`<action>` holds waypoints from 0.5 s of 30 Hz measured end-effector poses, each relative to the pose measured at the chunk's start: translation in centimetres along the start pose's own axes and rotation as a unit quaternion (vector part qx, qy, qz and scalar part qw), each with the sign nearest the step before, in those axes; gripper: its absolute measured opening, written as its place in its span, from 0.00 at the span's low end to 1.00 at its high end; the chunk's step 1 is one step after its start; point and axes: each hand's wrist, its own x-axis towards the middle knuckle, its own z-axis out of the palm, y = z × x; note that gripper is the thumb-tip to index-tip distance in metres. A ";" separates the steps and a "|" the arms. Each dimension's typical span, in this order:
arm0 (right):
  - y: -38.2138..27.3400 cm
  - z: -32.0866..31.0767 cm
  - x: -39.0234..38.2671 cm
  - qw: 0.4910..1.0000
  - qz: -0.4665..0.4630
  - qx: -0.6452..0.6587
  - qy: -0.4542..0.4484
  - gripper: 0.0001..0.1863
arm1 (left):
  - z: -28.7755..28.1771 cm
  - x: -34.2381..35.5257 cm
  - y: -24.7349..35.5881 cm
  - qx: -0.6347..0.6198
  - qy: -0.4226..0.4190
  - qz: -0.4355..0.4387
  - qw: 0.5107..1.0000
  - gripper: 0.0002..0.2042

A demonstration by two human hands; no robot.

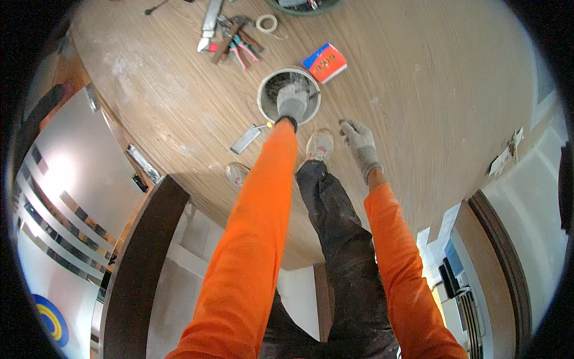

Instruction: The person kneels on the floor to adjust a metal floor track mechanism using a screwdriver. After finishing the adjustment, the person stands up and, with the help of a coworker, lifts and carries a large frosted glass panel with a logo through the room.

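My left hand (292, 100), in a pale knit glove, reaches down into a round bucket (261, 100) with a light rim. Dark grey material lies inside the bucket, and the fingers blur into it, so I cannot make out their grip. My right hand (361, 143), also gloved, hangs above the floor beside my shoe (320, 145), with its fingers loosely bent and nothing visible in them. Left of the bucket lies a flat grey tool (246, 139) with a yellow-tipped end toward the bucket. A red, white and blue box (325, 63) stands just behind the bucket.
Beyond the bucket are a hammer (229, 42), pliers (243, 51) with pink-and-green handles and a tape roll (266, 24). Part of a green tub (306, 9) shows at the top. A dark wooden edge (146, 263) stands left; a brown frame (502, 263) stands right.
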 end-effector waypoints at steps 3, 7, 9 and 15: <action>1.6 -0.1 1.0 1.000 0.014 0.019 -0.012 0.21 | 1.9 1.5 -0.3 0.026 0.033 0.000 0.999 0.11; 1.6 0.3 1.9 0.999 0.022 0.008 -0.035 0.21 | 0.5 1.0 -1.0 0.115 0.071 -0.008 0.991 0.12; 1.0 0.4 2.1 0.998 0.018 0.007 -0.051 0.21 | -0.9 0.2 -1.4 0.089 0.154 -0.024 0.984 0.12; 0.2 1.1 1.3 0.997 -0.008 -0.022 -0.070 0.20 | -2.9 -0.6 -2.7 0.086 0.034 -0.020 0.995 0.11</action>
